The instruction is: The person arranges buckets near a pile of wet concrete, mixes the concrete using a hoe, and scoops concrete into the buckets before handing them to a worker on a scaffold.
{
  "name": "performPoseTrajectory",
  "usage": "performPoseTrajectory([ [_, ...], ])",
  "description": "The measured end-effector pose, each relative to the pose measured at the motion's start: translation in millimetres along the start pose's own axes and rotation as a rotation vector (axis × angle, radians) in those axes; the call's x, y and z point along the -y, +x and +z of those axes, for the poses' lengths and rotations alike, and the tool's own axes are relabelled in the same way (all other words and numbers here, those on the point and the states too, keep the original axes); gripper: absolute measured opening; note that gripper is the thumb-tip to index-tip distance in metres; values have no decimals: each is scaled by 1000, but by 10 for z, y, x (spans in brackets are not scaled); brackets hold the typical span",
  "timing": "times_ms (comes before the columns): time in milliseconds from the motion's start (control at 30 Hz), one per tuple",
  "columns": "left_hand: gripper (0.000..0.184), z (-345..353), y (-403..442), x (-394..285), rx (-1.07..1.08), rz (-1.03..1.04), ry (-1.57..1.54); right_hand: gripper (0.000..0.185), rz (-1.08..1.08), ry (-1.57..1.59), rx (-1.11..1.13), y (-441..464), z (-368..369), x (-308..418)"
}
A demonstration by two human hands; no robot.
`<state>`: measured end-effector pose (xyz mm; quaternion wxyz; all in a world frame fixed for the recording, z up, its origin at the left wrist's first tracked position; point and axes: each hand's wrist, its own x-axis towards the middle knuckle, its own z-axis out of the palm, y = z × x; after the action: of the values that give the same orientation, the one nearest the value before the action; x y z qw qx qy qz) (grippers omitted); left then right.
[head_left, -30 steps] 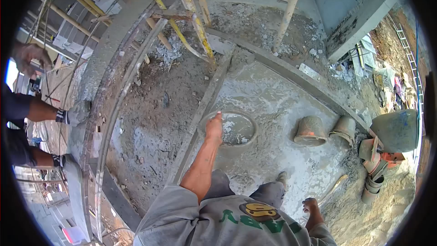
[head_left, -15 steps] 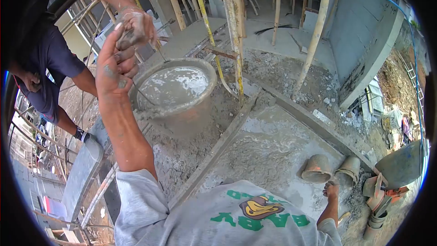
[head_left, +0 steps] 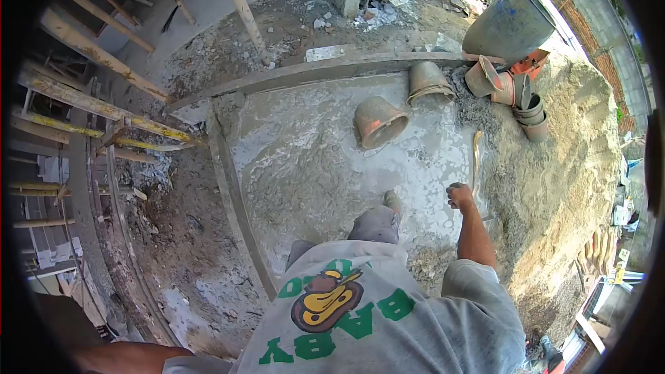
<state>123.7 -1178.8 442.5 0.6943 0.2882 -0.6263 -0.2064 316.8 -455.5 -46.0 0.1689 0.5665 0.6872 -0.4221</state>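
My right hand (head_left: 459, 196) hangs over the wet mortar bed (head_left: 298, 166), fingers curled in and nothing visible in them. Just beyond it lies a pale curved wooden handle (head_left: 476, 156); I cannot tell what tool it belongs to. Of my left arm (head_left: 131, 358), only a part shows at the lower left edge, and the hand is out of view. Two mortar-smeared buckets lie ahead: one tipped bucket (head_left: 377, 123) on the mortar, another bucket (head_left: 428, 83) against the board edging.
Board edging (head_left: 235, 208) borders the mortar on the left and far side. Several stacked buckets (head_left: 512, 90) and a large drum (head_left: 509, 24) stand at the back right. A sand heap (head_left: 554, 166) rises on the right. Bamboo props (head_left: 104, 52) stand at the left.
My view has swung right, away from the round tub and the other person. My left hand, earlier raised beside that person's hand, has left view. My right hand now appears farther from the buckets.
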Motion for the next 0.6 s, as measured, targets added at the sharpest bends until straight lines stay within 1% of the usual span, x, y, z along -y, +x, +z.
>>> performPoseTrajectory([
  [33,38,193,-486,-43,68,-12,4,27,-45,-65,40,81,64,81],
  [67,41,403,-1021,-50,208,-83,14,33,-72,-104,58,308,121,83],
  [100,43,697,-1386,753,517,42,-101,38,-96,-145,82,589,218,29],
  [133,44,848,-2384,751,769,-85,101,41,-143,-229,82,925,339,-62],
  [167,45,963,-3454,1128,1066,-256,-27,44,-196,-321,82,1286,409,-115],
  [200,45,877,-4559,1632,1360,-336,65,48,-213,-379,116,1546,453,-42],
  [233,51,564,-5630,2028,1639,-160,97,53,-293,-606,71,1708,494,191],
  [267,60,272,-6360,1677,1902,74,286,56,-287,-608,53,2114,562,245],
  [300,66,32,-7177,1855,2018,53,232,58,-280,-607,41,2551,714,260],
  [333,72,-162,-7940,1870,2069,-186,210,62,-366,-541,-26,3005,824,242],
  [367,79,-322,-8585,1729,2092,-196,250,65,-457,-468,-89,3481,941,273],
  [400,88,-408,-9171,1656,2189,-283,228,74,-504,-416,-98,3801,1015,427],
  [433,92,-526,-9725,1635,2202,-238,214,83,-656,-427,-155,4220,1135,484],
  [467,92,-613,-10200,1608,2239,-279,220,85,-699,-404,-103,4413,1196,699],
  [500,84,-711,-10568,1539,2136,-270,173,86,-799,-404,-76,4650,1286,849],
  [533,76,-694,-10815,1493,2161,-452,239,83,-833,-391,-11,4836,1379,987],
  [567,69,-665,-10958,1517,2164,-639,303,74,-949,-375,13,4954,1503,1081],
  [600,61,-716,-10991,1619,2125,-566,381,69,-859,-449,97,5152,1619,1104],
])
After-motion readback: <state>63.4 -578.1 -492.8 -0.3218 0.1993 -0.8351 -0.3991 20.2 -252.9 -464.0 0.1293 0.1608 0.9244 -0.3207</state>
